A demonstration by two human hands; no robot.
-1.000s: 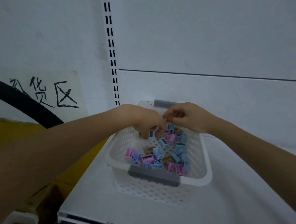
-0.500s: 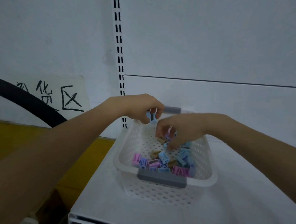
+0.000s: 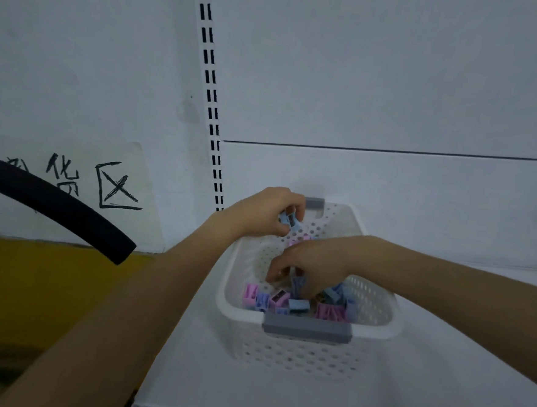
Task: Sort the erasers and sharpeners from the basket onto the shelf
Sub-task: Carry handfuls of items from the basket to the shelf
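A white perforated basket [image 3: 377, 309] with grey handles stands on the white shelf [image 3: 406, 397]. Inside lie several small pink, blue and purple sharpeners [image 3: 281, 301]. My left hand [image 3: 260, 212] hovers over the basket's far left rim and pinches a light blue sharpener [image 3: 289, 221] between thumb and fingers. My right hand [image 3: 310, 263] reaches down into the basket, its curled fingers closing on a blue-purple sharpener [image 3: 298, 285] in the pile. The pieces under that hand are hidden.
The shelf's back panel has a slotted upright rail [image 3: 210, 104]. To the left, a paper sign with handwriting [image 3: 71, 183] hangs on the wall, a black tube [image 3: 60, 208] crosses in front of it, and a yellow surface [image 3: 33, 282] lies below.
My left hand has lifted out of the pile with the light blue sharpener and holds it over the far rim. My right hand has sunk deeper into the basket toward the near pieces.
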